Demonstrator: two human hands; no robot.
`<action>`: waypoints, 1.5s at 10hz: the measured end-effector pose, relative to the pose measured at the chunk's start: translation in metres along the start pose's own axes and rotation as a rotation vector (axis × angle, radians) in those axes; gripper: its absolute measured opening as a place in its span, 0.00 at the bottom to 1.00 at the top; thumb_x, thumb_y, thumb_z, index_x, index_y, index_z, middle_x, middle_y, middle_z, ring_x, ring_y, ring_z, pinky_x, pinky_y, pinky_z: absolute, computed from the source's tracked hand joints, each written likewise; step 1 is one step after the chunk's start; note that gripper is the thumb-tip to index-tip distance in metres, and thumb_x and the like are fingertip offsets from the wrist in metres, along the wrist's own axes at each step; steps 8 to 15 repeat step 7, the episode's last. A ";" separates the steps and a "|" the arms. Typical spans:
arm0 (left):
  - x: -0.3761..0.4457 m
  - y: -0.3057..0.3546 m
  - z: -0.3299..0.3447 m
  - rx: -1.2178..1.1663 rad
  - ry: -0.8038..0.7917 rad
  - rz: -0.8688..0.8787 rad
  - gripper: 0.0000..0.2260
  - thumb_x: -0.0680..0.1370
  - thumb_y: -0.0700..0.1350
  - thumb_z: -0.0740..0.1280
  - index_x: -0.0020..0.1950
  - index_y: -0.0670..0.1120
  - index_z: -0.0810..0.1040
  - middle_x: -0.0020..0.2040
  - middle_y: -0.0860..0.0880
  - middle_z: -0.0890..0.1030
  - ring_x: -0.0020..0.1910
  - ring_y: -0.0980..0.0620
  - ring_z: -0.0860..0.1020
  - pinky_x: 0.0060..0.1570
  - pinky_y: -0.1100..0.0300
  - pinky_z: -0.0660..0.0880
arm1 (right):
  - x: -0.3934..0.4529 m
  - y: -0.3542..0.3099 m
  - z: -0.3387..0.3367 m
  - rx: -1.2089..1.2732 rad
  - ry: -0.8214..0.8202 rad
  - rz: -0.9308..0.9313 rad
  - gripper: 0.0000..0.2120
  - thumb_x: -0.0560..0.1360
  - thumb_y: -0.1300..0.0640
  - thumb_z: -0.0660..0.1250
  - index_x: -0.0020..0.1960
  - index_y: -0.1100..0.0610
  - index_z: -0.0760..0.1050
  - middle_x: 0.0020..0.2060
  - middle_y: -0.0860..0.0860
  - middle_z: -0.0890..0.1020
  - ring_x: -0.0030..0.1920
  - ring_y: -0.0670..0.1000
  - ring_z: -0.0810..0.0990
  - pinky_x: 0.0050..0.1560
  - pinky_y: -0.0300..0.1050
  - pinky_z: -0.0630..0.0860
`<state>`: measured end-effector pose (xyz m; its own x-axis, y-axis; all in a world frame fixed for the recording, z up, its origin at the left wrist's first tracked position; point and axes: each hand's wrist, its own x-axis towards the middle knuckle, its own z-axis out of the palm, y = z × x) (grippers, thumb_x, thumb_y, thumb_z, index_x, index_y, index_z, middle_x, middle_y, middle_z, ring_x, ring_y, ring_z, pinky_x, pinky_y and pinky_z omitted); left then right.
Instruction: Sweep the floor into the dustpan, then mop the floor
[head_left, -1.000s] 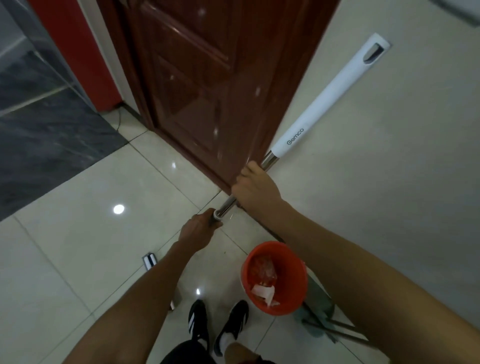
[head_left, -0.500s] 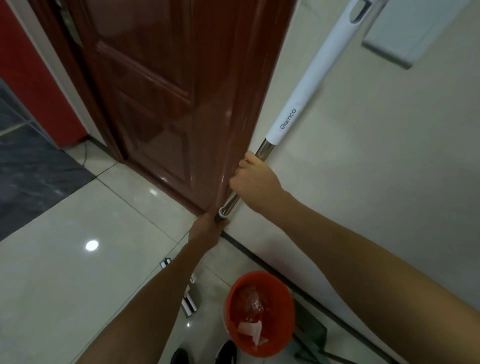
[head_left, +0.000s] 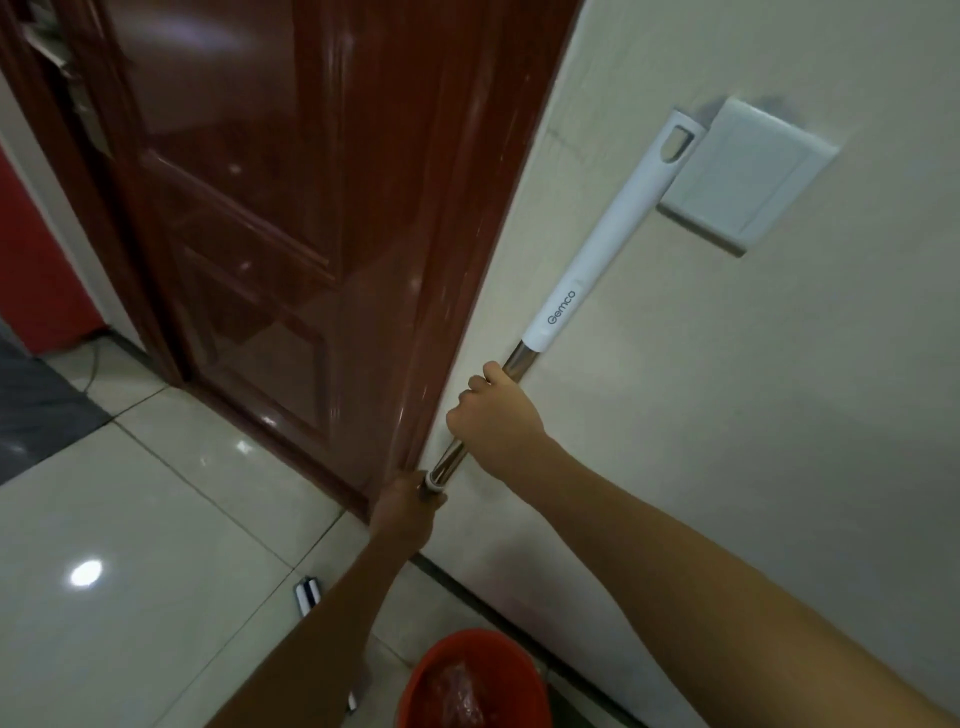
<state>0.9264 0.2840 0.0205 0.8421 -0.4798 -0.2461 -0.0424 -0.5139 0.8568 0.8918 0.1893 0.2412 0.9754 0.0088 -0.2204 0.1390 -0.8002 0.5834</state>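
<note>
The mop handle (head_left: 597, 270) runs up to the right along the cream wall, a steel shaft ending in a white grip marked Gemco. My right hand (head_left: 493, 421) grips the steel shaft just below the white grip. My left hand (head_left: 405, 512) holds the shaft lower down, at a grey collar. The mop head (head_left: 306, 597) shows as a small striped piece on the floor tiles beside my left forearm; most of it is hidden by that arm.
A dark red wooden door (head_left: 291, 218) stands left of the handle. A white wall plate (head_left: 743, 171) is behind the handle's tip. An orange bucket (head_left: 467, 680) with trash sits at the bottom by the wall. Glossy pale tiles (head_left: 130, 545) cover the floor.
The view has tilted up and moved toward the wall. The handle's tip now lies against the wall plate. Both hands keep their grip on the shaft. My feet have left the view.
</note>
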 end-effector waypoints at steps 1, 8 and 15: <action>0.001 0.002 -0.002 -0.024 -0.040 0.065 0.03 0.77 0.43 0.72 0.50 0.46 0.84 0.40 0.47 0.83 0.37 0.51 0.79 0.37 0.60 0.73 | 0.002 0.003 0.002 0.010 -0.055 0.034 0.06 0.76 0.61 0.68 0.52 0.54 0.78 0.48 0.52 0.83 0.53 0.56 0.78 0.64 0.52 0.64; -0.053 0.029 -0.104 0.476 -0.103 0.234 0.14 0.82 0.51 0.63 0.66 0.50 0.78 0.58 0.47 0.82 0.53 0.48 0.80 0.54 0.51 0.78 | -0.032 -0.049 -0.024 0.180 -0.158 0.081 0.17 0.74 0.53 0.71 0.61 0.56 0.76 0.56 0.56 0.80 0.59 0.57 0.76 0.63 0.55 0.67; -0.053 0.029 -0.104 0.476 -0.103 0.234 0.14 0.82 0.51 0.63 0.66 0.50 0.78 0.58 0.47 0.82 0.53 0.48 0.80 0.54 0.51 0.78 | -0.032 -0.049 -0.024 0.180 -0.158 0.081 0.17 0.74 0.53 0.71 0.61 0.56 0.76 0.56 0.56 0.80 0.59 0.57 0.76 0.63 0.55 0.67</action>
